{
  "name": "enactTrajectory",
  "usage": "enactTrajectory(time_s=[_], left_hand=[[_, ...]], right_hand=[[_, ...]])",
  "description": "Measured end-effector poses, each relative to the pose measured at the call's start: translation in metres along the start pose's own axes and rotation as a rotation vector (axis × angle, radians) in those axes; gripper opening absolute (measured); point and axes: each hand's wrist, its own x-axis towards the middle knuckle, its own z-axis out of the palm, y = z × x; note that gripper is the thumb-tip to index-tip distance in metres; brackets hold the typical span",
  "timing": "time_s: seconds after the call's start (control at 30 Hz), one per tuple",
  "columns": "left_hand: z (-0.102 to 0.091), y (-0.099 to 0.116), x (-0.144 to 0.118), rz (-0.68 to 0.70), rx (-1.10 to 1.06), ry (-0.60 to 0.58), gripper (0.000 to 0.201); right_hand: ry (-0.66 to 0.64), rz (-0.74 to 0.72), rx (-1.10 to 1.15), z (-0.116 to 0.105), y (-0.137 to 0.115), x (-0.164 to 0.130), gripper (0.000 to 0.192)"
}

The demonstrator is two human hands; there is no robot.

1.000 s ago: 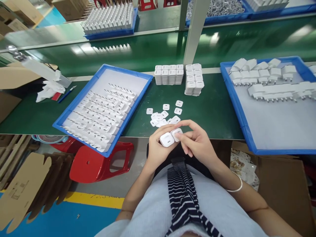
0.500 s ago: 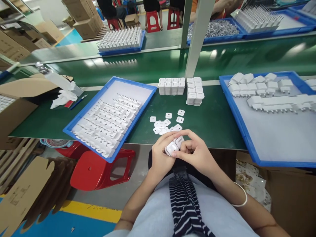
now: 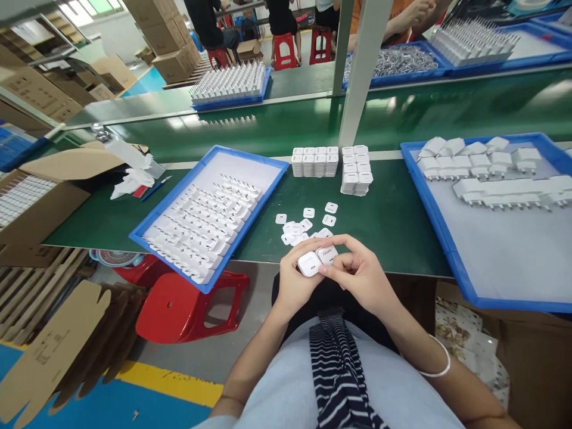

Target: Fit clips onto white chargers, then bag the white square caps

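Both grips are closed around small white charger parts just in front of my body, at the near edge of the green surface (image 3: 393, 220). My left hand (image 3: 295, 280) clenches a white charger body (image 3: 308, 263), its face with the slot-shaped port turned up toward the camera. My right hand (image 3: 357, 274) pinches a second white piece (image 3: 328, 255) between thumb and fingertips, and this piece touches the first one.

Compared with a second ago, the hands have hardly moved against each other; the two pieces stay pressed together side by side, and the fingers of my right hand have only curled and opened a little. What changed most is my head: it lifted, so more of the far belt and the people sitting on red stools came into view. I judge that the handling of this pair is still going on and nothing has been put down.

Loose white plates (image 3: 308, 223) lie on the surface just beyond my hands. A blue tray (image 3: 147, 229) with rows of chargers sits to the left, another blue tray (image 3: 429, 202) to the right.

For writing, the piece in my right hand carries a small grey print, but it is too small to read. The stacked white blocks (image 3: 330, 164) also show tiny marks that I cannot read.
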Motion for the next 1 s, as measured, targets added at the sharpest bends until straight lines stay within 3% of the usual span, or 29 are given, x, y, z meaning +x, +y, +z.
enactTrajectory(time_s=[0.07,0.23,0.37,0.5,0.57,0.63,0.7,0.8,0.9,1.0], left_hand=[[-0.002,0.000,0.000,-0.011,-0.003,-0.011,0.032],[-0.013,0.002,0.003,-0.115,-0.049,-0.137,0.039],[-0.039,0.006,0.011,-0.166,-0.056,-0.183,0.045],[-0.099,0.021,0.056,-0.066,0.113,-0.095,0.062],[-0.140,0.032,0.096,0.030,0.371,0.041,0.065],[-0.181,0.042,0.140,0.030,0.730,0.116,0.051],[-0.212,0.046,0.183,-0.178,1.085,0.042,0.045],[-0.237,0.040,0.231,-0.410,1.195,-0.077,0.042],[-0.240,0.023,0.261,-0.631,1.242,-0.215,0.035],[-0.233,0.003,0.279,-0.745,1.268,-0.316,0.031]], right_hand=[[0.022,-0.009,-0.039,0.001,0.002,0.000,0.033],[-0.079,-0.018,0.086,-0.004,0.008,0.002,0.042],[0.110,-0.126,0.078,-0.018,0.019,0.008,0.035],[0.285,-0.141,0.037,-0.033,0.047,0.025,0.032],[0.325,-0.129,0.037,-0.037,0.062,0.034,0.032],[0.332,-0.123,0.030,-0.038,0.075,0.040,0.032],[0.326,-0.126,-0.024,-0.037,0.084,0.043,0.033],[0.298,-0.125,-0.160,-0.037,0.092,0.043,0.034],[0.251,-0.130,-0.216,-0.040,0.097,0.042,0.035],[0.229,-0.139,-0.204,-0.041,0.098,0.042,0.034]])
